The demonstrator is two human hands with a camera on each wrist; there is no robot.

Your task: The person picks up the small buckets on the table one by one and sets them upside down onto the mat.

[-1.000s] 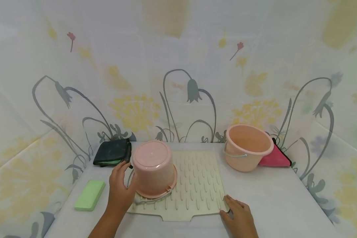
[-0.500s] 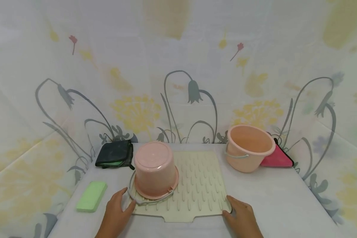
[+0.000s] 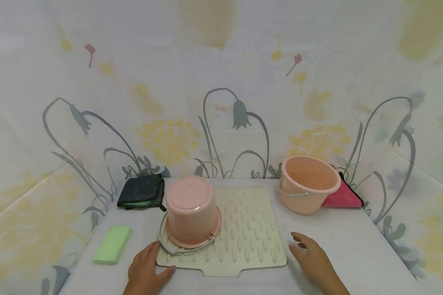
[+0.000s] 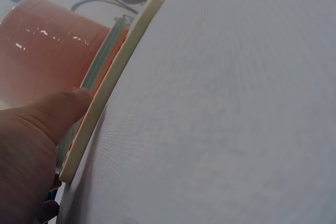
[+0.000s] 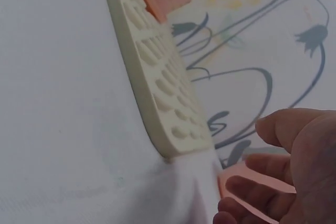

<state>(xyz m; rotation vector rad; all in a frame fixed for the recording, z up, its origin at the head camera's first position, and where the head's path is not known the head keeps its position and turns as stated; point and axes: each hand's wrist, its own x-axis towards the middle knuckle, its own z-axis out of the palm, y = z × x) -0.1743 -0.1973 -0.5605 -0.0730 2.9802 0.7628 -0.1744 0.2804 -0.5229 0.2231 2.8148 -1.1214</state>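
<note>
A cream ridged draining board [image 3: 240, 229] lies flat on the white table. Upside down on its left half stands a pink bucket [image 3: 190, 207], its grey handle [image 3: 186, 250] hanging down at the front and left. My left hand [image 3: 145, 268] rests at the board's front left corner, thumb along the front edge and fingers beside the left edge. In the left wrist view the thumb [image 4: 63, 111] lies close against the board's edge; the other fingers are mostly hidden. To the right of the board, my right hand [image 3: 311, 260] is held apart from it, fingers loosely extended, holding nothing.
An upright peach bucket [image 3: 306, 200] stands at the back right, partly in front of a pink black-edged item [image 3: 343, 194]. A dark folded case [image 3: 140, 190] lies at the back left. A light green block [image 3: 112, 244] sits left of the board.
My left hand has come down from beside the pink bucket to the board's front left corner. My right hand has left the board's right corner and moved right. The board and buckets look unmoved.
</note>
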